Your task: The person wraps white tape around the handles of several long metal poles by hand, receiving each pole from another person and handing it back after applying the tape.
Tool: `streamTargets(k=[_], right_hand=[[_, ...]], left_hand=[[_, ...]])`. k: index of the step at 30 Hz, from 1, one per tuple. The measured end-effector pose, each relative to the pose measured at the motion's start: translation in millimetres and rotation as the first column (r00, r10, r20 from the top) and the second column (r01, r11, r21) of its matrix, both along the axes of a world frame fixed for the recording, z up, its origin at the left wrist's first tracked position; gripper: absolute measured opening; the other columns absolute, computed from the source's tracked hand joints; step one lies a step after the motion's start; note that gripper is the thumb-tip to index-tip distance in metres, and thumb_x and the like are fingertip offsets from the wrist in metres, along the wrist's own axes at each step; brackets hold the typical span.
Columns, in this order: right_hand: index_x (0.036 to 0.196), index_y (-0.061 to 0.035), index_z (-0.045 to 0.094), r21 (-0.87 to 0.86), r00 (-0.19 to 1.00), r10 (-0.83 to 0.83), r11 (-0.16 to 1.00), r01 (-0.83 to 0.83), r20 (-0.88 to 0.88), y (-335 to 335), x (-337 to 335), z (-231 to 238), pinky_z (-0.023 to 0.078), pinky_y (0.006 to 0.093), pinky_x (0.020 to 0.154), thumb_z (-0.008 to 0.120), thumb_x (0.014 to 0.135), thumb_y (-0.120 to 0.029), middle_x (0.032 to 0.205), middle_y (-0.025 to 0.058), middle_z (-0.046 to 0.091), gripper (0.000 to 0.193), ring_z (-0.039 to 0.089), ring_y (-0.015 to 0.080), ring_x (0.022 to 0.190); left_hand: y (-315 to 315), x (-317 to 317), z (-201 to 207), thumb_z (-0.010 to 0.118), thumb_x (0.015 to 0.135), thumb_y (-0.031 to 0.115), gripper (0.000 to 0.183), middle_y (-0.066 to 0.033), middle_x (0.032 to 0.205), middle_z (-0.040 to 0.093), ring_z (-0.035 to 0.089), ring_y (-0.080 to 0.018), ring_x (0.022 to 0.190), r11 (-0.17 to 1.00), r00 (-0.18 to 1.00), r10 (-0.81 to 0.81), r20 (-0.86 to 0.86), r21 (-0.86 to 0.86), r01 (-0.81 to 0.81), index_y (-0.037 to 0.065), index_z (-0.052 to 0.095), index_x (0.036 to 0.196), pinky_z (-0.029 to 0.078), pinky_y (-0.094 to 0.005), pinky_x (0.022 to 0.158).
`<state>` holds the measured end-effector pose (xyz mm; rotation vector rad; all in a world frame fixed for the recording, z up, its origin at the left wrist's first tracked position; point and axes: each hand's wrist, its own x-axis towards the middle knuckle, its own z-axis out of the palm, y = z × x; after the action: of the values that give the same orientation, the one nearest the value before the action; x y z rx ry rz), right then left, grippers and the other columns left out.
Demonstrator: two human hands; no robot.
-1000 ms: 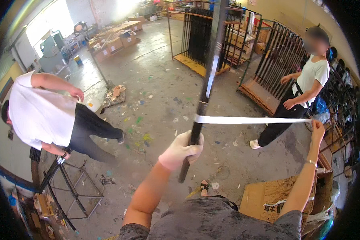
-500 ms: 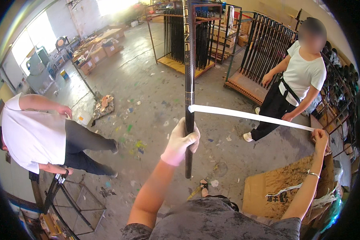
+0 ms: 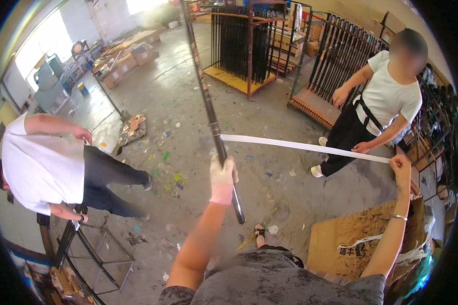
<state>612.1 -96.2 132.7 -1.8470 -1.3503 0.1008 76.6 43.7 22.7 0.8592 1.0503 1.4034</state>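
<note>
My left hand (image 3: 222, 179), in a white glove, is closed around the lower part of a long glossy black rod (image 3: 207, 99). The rod leans with its top to the left and runs out of the picture at the upper edge; its butt end shows below my hand. Just above that hand a narrow white strip (image 3: 300, 146) meets the rod. Stretched nearly straight, it runs across to the right, where my bare right hand (image 3: 400, 166) pinches its other end. A bracelet circles my right wrist.
Racks of upright black rods (image 3: 239, 48) stand at the back. A person in a pale shirt (image 3: 394, 86) stands at right, another in white (image 3: 46, 162) bends over a metal frame (image 3: 104, 259) at left. An opened cardboard box (image 3: 341, 241) lies below my right arm.
The rod has gone from upright to leaning, its top swinging left. My left hand has turned and shifted slightly left; my right hand has moved slightly left, strip still taut.
</note>
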Motion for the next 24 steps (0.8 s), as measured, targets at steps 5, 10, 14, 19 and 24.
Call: streamTargets(k=[5, 10, 14, 19, 24], right_hand=[[0.074, 0.0023, 0.061, -0.055, 0.999, 0.038, 0.998, -0.037, 0.013, 1.5, -13.8, -25.7, 0.04, 0.0258, 0.063, 0.069, 0.076, -0.01, 0.075, 0.0036, 0.054, 0.015, 0.049, 0.0117, 0.068], [0.074, 0.0022, 0.066, -0.217, 0.963, -0.22, 0.944, 0.25, 0.154, -54.6, 26.2, -72.0, 0.046, 0.0309, 0.064, 0.073, 0.072, -0.015, 0.073, 0.0097, 0.061, 0.019, 0.058, 0.0162, 0.069], [0.069, 0.0007, 0.065, -0.353, 0.82, -0.5, 0.741, 0.571, 0.278, -138.5, 57.0, -92.6, 0.049, 0.0387, 0.062, 0.073, 0.068, -0.018, 0.07, 0.0156, 0.063, 0.02, 0.064, 0.0267, 0.068], [0.075, -0.0034, 0.067, -0.405, 0.579, -0.66, 0.418, 0.813, 0.48, -208.5, 61.4, -90.7, 0.047, 0.047, 0.085, 0.073, 0.07, -0.015, 0.101, 0.0166, 0.061, 0.014, 0.059, 0.0355, 0.097], [0.083, -0.0053, 0.07, -0.34, 0.447, -0.634, 0.291, 0.894, 0.631, -221.6, 67.5, -93.1, 0.044, 0.0426, 0.086, 0.077, 0.069, -0.016, 0.1, 0.0134, 0.06, 0.019, 0.055, 0.031, 0.102]], left_hand=[[10.9, -3.7, -41.2, 0.052, 0.095, 0.015, 0.012, 0.0009, 0.065, 0.044, 0.043, -0.0091, 0.047, 0.986, 0.996, 0.083, 0.019, -0.143, -0.079, 0.008, 0.044, 0.1, 0.037, -0.0255, 0.041], [10.5, -15.2, -80.7, 0.049, 0.098, 0.021, 0.013, -0.0021, 0.069, 0.046, 0.045, -0.0144, 0.05, 0.931, 0.987, 0.113, 0.118, -0.359, -0.064, 0.008, 0.046, 0.098, 0.04, -0.0322, 0.044], [20.3, -12.8, -104.9, 0.046, 0.099, 0.033, 0.025, -0.003, 0.068, 0.048, 0.049, -0.017, 0.055, 0.855, 0.955, 0.053, 0.291, -0.508, 0.107, 0.01, 0.044, 0.089, 0.042, -0.0326, 0.05], [59.3, 35.6, -119.6, 0.054, 0.095, 0.029, 0.026, -0.0041, 0.065, 0.055, 0.053, -0.0173, 0.056, 0.783, 0.886, 0.129, 0.446, -0.594, 0.186, 0.012, 0.048, 0.077, 0.042, -0.0299, 0.05], [115.7, 142.5, -108.1, 0.054, 0.093, 0.02, 0.014, -0.0072, 0.077, 0.055, 0.055, -0.0228, 0.071, 0.807, 0.792, 0.08, 0.605, -0.506, 0.305, 0.008, 0.048, 0.096, 0.049, -0.0388, 0.069]])
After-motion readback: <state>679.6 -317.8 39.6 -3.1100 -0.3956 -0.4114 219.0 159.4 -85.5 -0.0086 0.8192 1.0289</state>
